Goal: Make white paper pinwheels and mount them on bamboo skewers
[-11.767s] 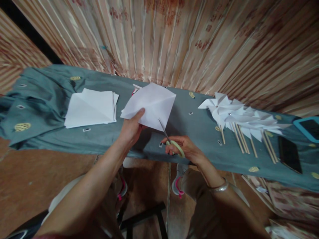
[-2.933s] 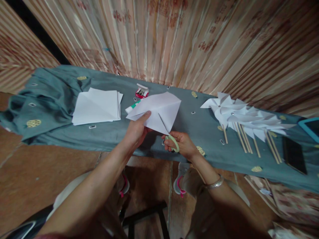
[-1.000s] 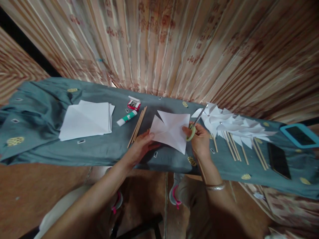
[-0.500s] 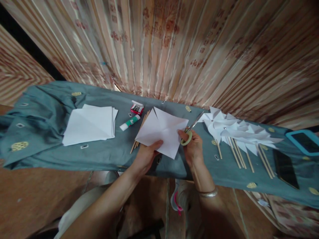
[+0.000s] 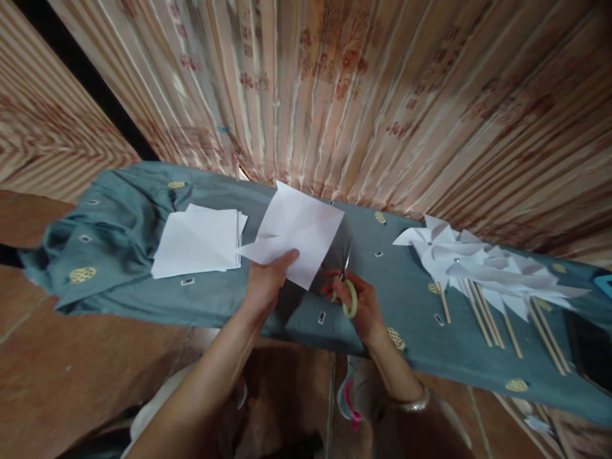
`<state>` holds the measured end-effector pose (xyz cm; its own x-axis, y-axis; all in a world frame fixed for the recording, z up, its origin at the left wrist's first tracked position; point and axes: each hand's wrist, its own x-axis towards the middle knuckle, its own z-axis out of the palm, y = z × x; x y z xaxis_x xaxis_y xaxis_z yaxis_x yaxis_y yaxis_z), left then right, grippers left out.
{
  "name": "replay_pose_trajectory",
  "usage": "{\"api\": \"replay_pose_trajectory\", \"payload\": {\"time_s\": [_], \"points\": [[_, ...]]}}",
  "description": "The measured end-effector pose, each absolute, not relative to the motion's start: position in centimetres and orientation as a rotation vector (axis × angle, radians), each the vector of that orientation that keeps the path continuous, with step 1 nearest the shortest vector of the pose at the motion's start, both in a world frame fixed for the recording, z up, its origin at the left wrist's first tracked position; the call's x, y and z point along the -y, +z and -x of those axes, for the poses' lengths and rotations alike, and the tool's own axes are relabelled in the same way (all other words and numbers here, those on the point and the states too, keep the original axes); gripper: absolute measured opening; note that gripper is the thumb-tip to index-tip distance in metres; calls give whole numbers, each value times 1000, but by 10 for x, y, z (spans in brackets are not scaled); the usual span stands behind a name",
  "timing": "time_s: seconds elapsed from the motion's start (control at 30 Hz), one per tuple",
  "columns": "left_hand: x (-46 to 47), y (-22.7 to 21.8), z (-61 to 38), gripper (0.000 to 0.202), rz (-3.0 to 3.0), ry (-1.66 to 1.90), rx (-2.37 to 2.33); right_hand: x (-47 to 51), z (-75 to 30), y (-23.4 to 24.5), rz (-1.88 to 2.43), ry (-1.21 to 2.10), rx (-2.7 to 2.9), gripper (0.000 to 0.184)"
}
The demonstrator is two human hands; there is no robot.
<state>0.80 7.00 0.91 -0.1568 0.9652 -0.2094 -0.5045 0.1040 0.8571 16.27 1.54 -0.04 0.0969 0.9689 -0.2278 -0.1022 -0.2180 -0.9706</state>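
Observation:
My left hand [image 5: 266, 285] pinches the near edge of a white creased paper square [image 5: 297, 233] and holds it up above the table, thumb on top. A slit shows at its left corner. My right hand [image 5: 359, 305] is closed on a pair of scissors [image 5: 347, 288] with pale green handles. The blades point up and away, just right of the paper's lower corner and beside it.
A grey-green cloth [image 5: 119, 217] covers the long table. A stack of white paper squares [image 5: 199, 240] lies to the left. Several finished white pinwheels [image 5: 478, 268] on wooden sticks lie at the right. A striped curtain [image 5: 335, 95] hangs behind. My knees and shoes show below the table edge.
The paper was lifted off the table and turned in my left hand. My right hand with the scissors moved from the paper's right side down to its lower corner. The view shifted right.

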Motion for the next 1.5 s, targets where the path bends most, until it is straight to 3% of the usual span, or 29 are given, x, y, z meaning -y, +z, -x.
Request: {"api": "replay_pose_trajectory", "payload": {"time_s": [0.4, 0.6, 1.5], "points": [[-86, 13, 12, 51, -753, 1643, -1114, 12, -143, -16, 1276, 1776, 1321, 52], [-82, 10, 5, 61, -796, 1614, -1175, 7, -137, -14, 1290, 1758, 1253, 50], [-79, 8, -3, 61, -865, 1562, -1213, 2, -140, -10, 1323, 1738, 1231, 42]]}}
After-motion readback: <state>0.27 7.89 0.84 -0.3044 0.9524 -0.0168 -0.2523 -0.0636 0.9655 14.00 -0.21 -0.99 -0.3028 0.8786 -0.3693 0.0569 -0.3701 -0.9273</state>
